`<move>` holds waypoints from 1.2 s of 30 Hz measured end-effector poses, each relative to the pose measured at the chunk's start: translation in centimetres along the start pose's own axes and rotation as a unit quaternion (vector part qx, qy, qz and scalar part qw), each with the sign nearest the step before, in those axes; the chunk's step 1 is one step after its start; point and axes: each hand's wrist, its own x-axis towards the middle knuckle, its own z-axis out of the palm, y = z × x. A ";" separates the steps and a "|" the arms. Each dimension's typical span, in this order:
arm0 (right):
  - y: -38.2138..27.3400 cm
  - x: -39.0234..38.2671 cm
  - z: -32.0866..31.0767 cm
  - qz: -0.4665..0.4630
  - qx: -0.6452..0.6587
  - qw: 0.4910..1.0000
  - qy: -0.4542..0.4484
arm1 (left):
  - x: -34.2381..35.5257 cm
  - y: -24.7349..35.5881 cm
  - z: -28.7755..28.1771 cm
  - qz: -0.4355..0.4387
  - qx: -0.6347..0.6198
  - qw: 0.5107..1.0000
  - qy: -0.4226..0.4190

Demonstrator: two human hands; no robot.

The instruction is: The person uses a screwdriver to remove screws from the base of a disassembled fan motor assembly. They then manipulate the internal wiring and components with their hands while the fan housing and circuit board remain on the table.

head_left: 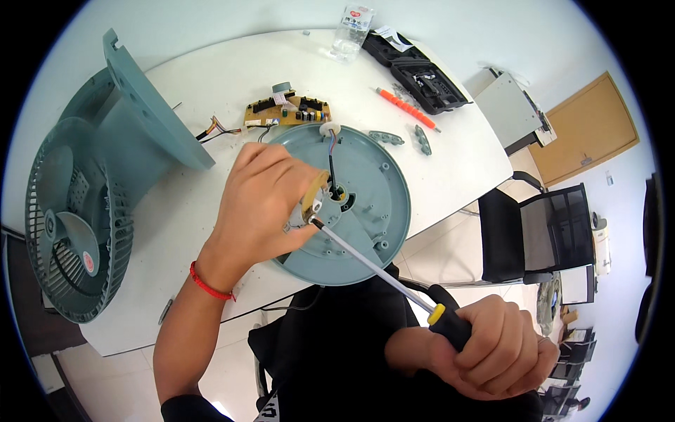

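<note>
My right hand (496, 348) is closed around the black and yellow handle of a long screwdriver (380, 271). The tip of its shaft meets a small part (315, 200) with a tan rim and bright metal bits, pinched in the fingers of my left hand (264, 200). Much of that part is hidden by the fingers, so its kind is unclear. Below it on the table lies a round grey-green fan base (383, 179), inner side up, with screw posts. A cable (332, 158) rises from its middle to a white round piece (329, 129).
On the left of the white table (211, 63) stands the grey-green fan housing (151, 133) with its blades. Behind the base lie a circuit board (288, 111), wires (218, 129), two small grey pieces (422, 141), an orange screwdriver (404, 107), a black tool case (430, 84) and a bottle (349, 35).
</note>
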 end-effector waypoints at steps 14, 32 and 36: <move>1.6 1.7 0.8 0.103 -0.169 0.970 0.144 | -0.2 -1.0 -0.2 -0.028 0.023 0.999 0.024; 1.2 7.1 -2.8 0.187 0.016 0.942 -0.280 | 0.6 -0.1 -1.2 -0.010 -0.037 0.993 -0.111; 2.4 4.2 -2.6 0.102 0.036 0.979 -0.172 | 0.0 -0.5 -1.1 -0.010 -0.002 0.998 -0.069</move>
